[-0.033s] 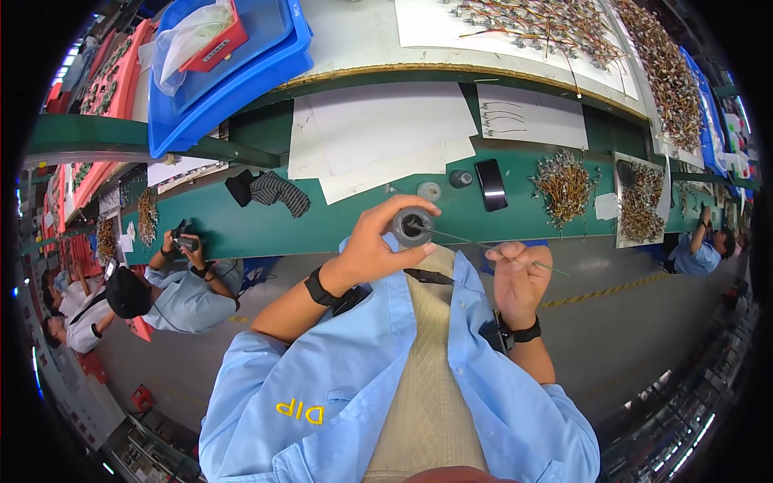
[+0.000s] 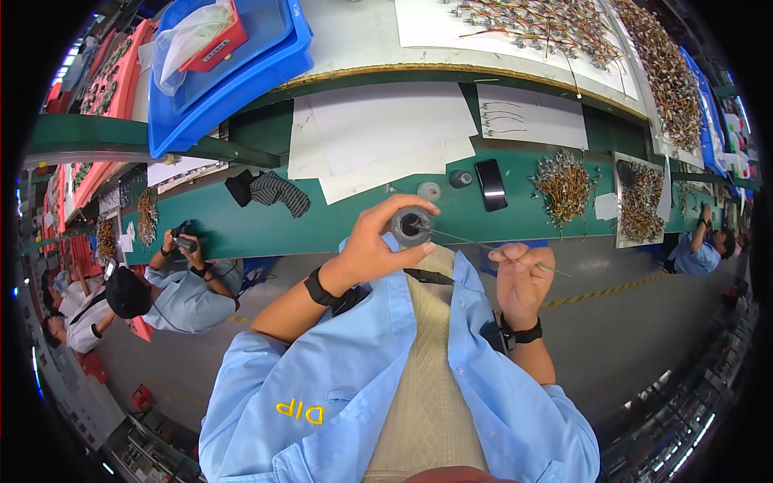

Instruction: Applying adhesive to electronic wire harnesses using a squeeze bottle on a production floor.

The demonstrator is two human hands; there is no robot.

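Dark grey round jar (image 2: 413,241) sits in the curve of the left hand (image 2: 374,241), its open mouth facing the camera; the index finger bends around its far side and the thumb around its near side, parted by the jar's width. A thin rod (image 2: 459,237) runs from that mouth to the right hand (image 2: 522,278), whose fingers are curled closed on it, its greenish end sticking out to their right. Just beyond the left fingertips stand a small pale round pot (image 2: 429,191) and a squat dark bottle (image 2: 460,179). Beyond the right fingers lie a black smartphone (image 2: 491,185) and, farther right, a heap of wired components (image 2: 564,189).
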